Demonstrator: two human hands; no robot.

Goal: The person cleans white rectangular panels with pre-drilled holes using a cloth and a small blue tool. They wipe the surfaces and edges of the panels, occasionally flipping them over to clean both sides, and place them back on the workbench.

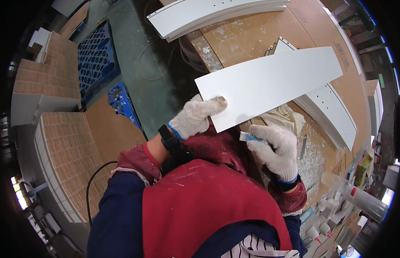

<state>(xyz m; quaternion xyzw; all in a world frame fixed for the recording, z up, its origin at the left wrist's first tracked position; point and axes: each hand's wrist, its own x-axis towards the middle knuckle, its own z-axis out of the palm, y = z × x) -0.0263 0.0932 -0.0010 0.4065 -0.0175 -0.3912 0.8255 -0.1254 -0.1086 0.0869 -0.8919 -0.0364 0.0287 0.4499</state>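
Note:
My left hand (198,113), in a whitish knit glove, grips a white panel (273,81) at its near left end, thumb on the top face and the other fingers underneath. The panel slants across the bench, one long edge slightly curved. In my right hand (275,148), gloved as well, the fingers close round a small light-blue and white piece (248,136), perhaps a block or folded pad; its kind I cannot make out. That hand is just below the panel's near edge, apart from it. A cream cloth (286,116) lies on the bench beyond it.
More white panels with holes lie stacked under the held panel (331,109) and at the far side (208,15). The cardboard-covered bench (247,41) is spotted with white. Glue bottles (314,234) stand at right. Blue pallets (97,58) and stacked boards (67,159) are at left.

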